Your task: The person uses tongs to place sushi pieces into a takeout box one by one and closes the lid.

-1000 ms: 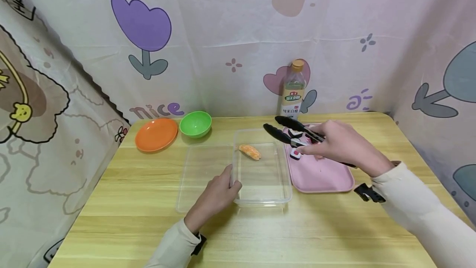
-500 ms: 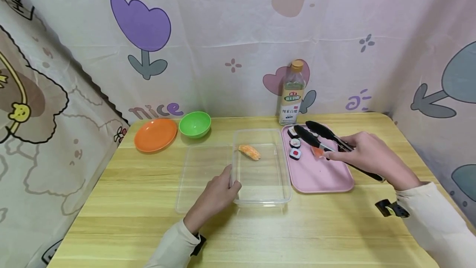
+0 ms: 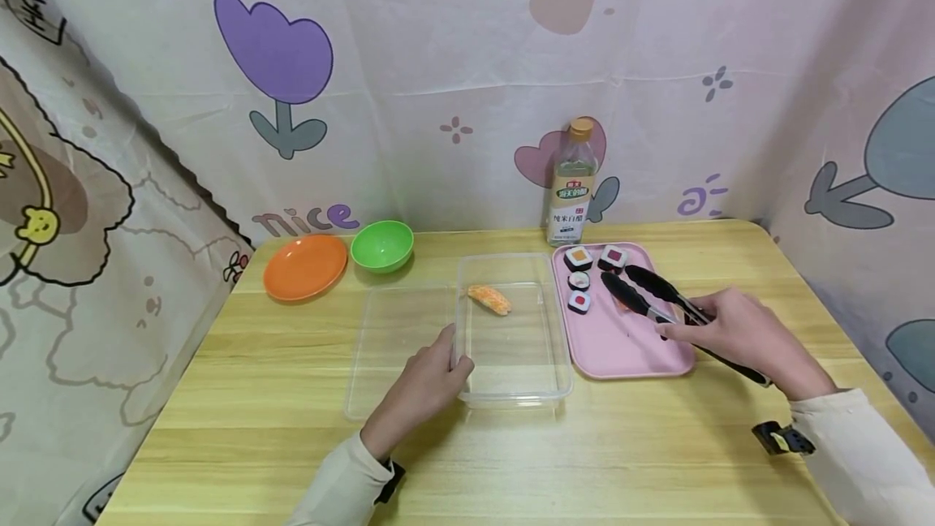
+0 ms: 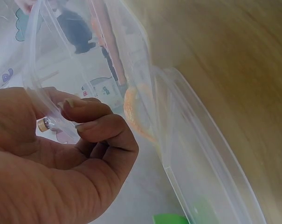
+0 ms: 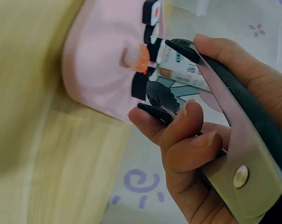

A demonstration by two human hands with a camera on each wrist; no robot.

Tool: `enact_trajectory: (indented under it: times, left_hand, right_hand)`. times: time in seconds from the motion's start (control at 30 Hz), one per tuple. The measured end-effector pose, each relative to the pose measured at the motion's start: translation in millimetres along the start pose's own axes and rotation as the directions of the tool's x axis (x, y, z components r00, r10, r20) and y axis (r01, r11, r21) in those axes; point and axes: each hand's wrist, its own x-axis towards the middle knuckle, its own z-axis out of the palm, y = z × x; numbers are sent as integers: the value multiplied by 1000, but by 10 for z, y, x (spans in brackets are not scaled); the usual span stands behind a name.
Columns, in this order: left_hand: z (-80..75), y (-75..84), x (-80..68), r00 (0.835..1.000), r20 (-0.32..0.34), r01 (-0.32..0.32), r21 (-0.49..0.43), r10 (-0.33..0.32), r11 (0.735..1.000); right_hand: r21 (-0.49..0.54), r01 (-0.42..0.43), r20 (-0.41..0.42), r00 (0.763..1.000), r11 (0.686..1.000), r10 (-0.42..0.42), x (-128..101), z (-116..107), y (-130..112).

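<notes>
My left hand [image 3: 420,388] grips the left wall of a clear plastic container [image 3: 519,364], its fingers curled over the rim in the left wrist view. Inside the container lies an orange piece of sushi [image 3: 489,299]. My right hand [image 3: 752,335] holds black-tipped metal tongs [image 3: 626,295], their tips spread above a pink tray [image 3: 606,355]. In the right wrist view, nothing sits between the tips; a sushi piece with an orange topping [image 5: 143,59] lies on the tray below. Several sushi rolls [image 3: 579,258] stand along the tray's back and left side.
A flat clear lid [image 3: 402,347] lies left of the container. Behind it are an orange plate [image 3: 305,268] and a green bowl [image 3: 382,247]. A bottle with a yellow cap [image 3: 570,193] stands behind the tray, close to the patterned cloth backdrop [image 3: 453,39].
My right hand has carried the tongs right and toward me, from between container and tray to over the tray, uncovering the sushi rolls. The left hand stays on the container.
</notes>
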Motion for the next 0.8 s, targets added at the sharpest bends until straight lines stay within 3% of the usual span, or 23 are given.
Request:
enact_trajectory:
  times: [0.33,0.8]
  left_hand:
    - [6,-12,3,1000,4,1,-9,-1,1000]
    - [12,-11,2,1000,2,-3,-14,3,1000]
  right_hand:
    - [-33,-45,11,999,998,46,-26,124,74]
    - [-32,11,-13,1000,999,-12,-55,196,109]
